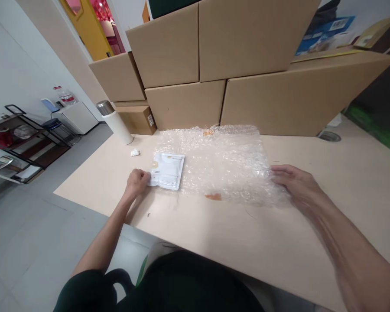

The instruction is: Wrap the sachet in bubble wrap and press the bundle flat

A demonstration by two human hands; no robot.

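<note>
Ideally, I'd keep the bubble wrap (224,162) flat: the white packet (167,171) lies on its left end, left hand (137,182) curled beside the packet, right hand (295,184) at the wrap's right edge; either grip, I can't tell.

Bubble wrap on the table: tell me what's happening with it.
A person has both hands at the bubble wrap, which lies spread out on the table. A white packet rests flat on its left end. The left hand is at the packet's left edge; whether it pinches anything is unclear. The right hand has its fingers at the wrap's right edge. Cardboard boxes stand behind, with a white flask off to the left.
</note>
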